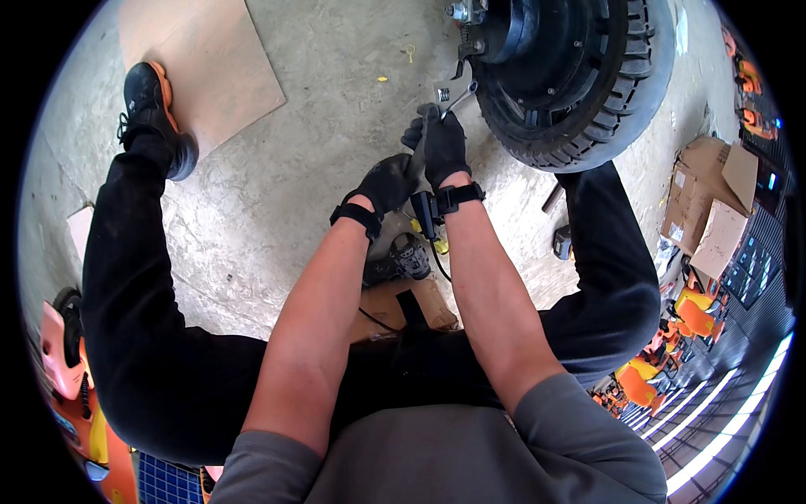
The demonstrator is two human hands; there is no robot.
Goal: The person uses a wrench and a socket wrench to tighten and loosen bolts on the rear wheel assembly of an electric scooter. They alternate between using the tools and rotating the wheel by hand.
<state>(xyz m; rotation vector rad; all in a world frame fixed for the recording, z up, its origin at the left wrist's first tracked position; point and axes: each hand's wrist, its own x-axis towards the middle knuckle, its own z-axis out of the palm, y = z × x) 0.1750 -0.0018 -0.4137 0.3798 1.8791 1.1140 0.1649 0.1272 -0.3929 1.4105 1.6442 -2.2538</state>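
Note:
In black gloves, both my hands are close together in front of me, beside a black wheel with a thick treaded tyre (625, 92). My right hand (442, 144) is closed around a wrench (460, 98), whose ring end points up toward the wheel hub. Next to it, the grey head of an adjustable wrench (444, 92) also shows; what holds its handle is hidden. My left hand (389, 181) is just below and left of the right one, fingers curled in. What it holds, if anything, I cannot make out. A metal bracket with a bolt (460, 12) sits at the hub.
A dark power tool (405, 257) lies on the floor below my wrists, near a cardboard box (432, 301). A small black block (562, 242) lies by my right leg. A brown flat sheet (206, 76) is at far left; open cartons (701, 197) stand at right.

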